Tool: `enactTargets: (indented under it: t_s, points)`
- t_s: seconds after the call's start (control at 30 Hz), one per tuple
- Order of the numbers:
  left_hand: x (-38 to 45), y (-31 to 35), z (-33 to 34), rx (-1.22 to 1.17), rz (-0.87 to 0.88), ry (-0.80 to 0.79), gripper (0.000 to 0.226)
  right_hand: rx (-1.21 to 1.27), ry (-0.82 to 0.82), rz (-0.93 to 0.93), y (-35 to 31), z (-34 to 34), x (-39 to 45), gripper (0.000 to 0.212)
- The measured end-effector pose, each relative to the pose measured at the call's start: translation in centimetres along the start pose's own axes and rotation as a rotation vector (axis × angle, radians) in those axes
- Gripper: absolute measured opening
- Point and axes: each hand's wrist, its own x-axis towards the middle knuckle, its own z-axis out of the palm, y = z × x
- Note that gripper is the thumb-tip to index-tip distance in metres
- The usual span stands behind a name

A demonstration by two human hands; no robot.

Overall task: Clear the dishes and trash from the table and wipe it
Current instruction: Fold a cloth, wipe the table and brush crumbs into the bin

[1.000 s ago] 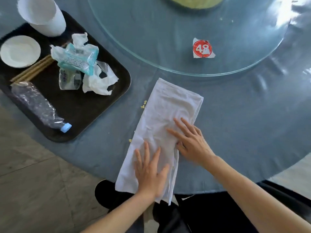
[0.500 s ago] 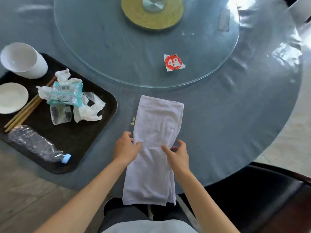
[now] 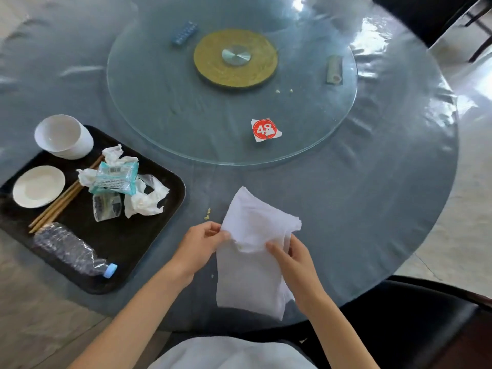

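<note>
Head view: white cloth (image 3: 253, 262) lying on the near edge of the round blue worktop (image 3: 372, 209), far half lifted and being folded toward the body. Left hand (image 3: 202, 241) pinching the cloth's left edge at the fold; right hand (image 3: 292, 259) pinching its right edge, so each grip clenched on fabric, neither released. Black tray (image 3: 149, 249) to the left, already loaded: white bowl (image 3: 64, 137), small white plate (image 3: 38, 186), chopsticks (image 3: 61, 203), crushed plastic bottle (image 3: 72, 250), teal wrapper (image 3: 117, 177), crumpled tissues (image 3: 145, 201). Still uncleared: torn red "48" label (image 3: 266, 129), a blue ridged item (image 3: 185, 33) and a greenish roll (image 3: 334, 69) on the glass turntable (image 3: 159, 102), plus crumbs (image 3: 207, 213) just left of the cloth.

Judgement: folding a wiping pad, clearing mostly done, wiping not begun. To do it well: bring both corners down together, match edges, press the crease flat, aim for a palm-sized pad with a clean face outward. Then sweep crumbs toward the tray side rather than off the rim onto the floor. Likely best to lift the turntable leftovers first.
</note>
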Motion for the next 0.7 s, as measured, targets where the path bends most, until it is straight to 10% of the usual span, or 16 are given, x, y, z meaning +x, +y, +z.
enactTargets:
  t_s: [0.53, 0.7]
  points:
    - [-6.0, 3.6, -0.2, -0.251, 0.246, 0.142, 0.018, -0.017, 0.148, -0.326, -4.2, -5.7, -3.2, 0.009]
    - [-7.0, 3.6, -0.3, -0.093, 0.349, 0.184, 0.007, -0.090, 0.172, -0.349, -3.3, -5.7, -4.2, 0.073]
